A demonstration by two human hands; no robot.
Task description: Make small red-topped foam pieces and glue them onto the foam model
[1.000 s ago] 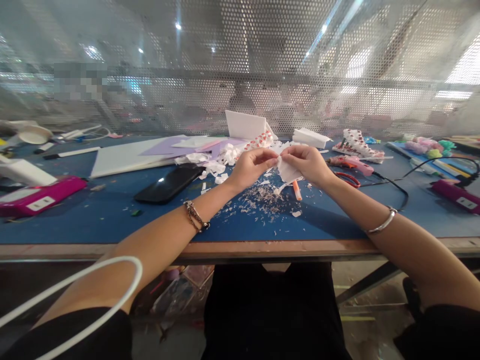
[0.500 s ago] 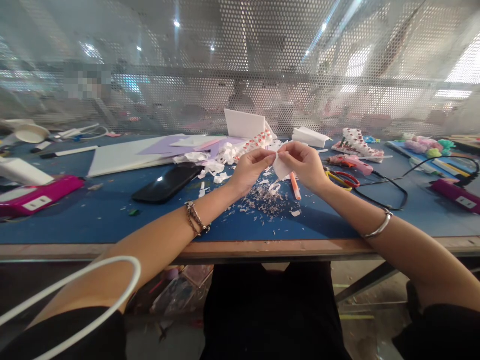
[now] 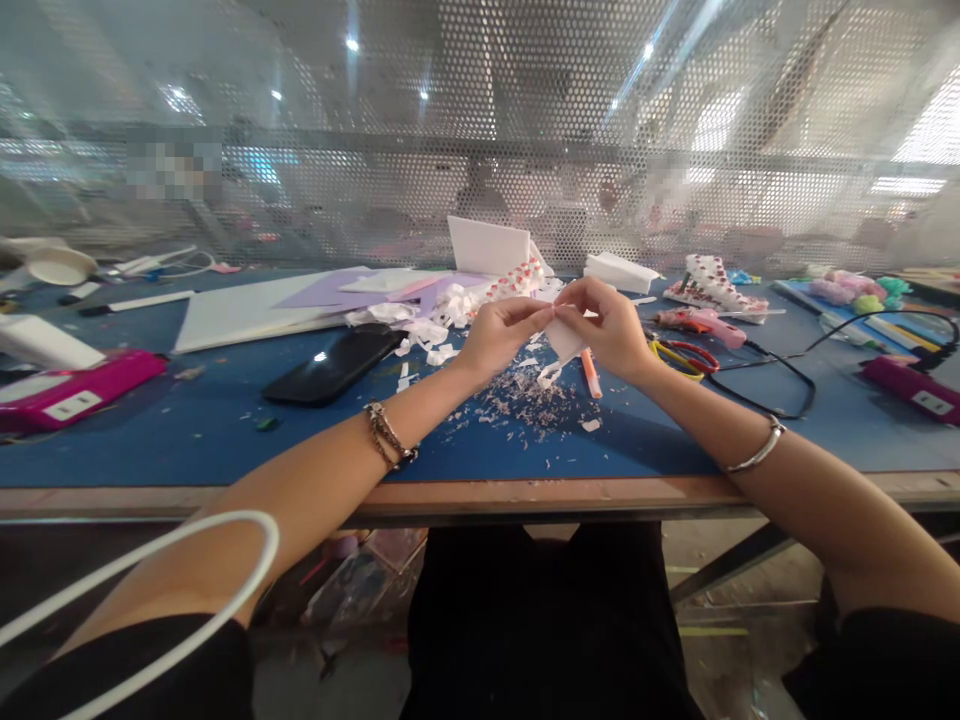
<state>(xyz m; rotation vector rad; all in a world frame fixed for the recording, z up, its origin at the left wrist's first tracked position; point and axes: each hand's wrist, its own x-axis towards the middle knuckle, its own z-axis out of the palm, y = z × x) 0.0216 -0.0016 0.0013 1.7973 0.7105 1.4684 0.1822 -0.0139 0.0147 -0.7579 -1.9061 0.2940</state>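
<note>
Between the fingertips of both hands, above the middle of the blue table, is a small piece of white paper (image 3: pixel 564 342). My left hand (image 3: pixel 501 338) pinches its upper left edge, thumb and forefinger pressed together. Closed on its top from the other side is my right hand (image 3: pixel 609 325); the two hands' fingertips meet there. The paper hangs down below them. Under the hands lie many tiny paper shreds (image 3: pixel 536 405) and a curled paper strip (image 3: pixel 550 374). An orange pen-like tool (image 3: pixel 591 373) rests just below my right hand.
A black phone (image 3: pixel 335 367) lies left of my left hand, with crumpled paper scraps (image 3: pixel 427 330) and lilac sheets (image 3: pixel 330 289) behind. On the right are yellow-and-red-handled scissors (image 3: pixel 686 360), a pink glue gun (image 3: pixel 724 328) with a cable, and a magenta power strip (image 3: pixel 915 388).
The paper has tilted slightly between my fingertips, and its lower end has shifted a little. Both hands otherwise stay in nearly the same place.
</note>
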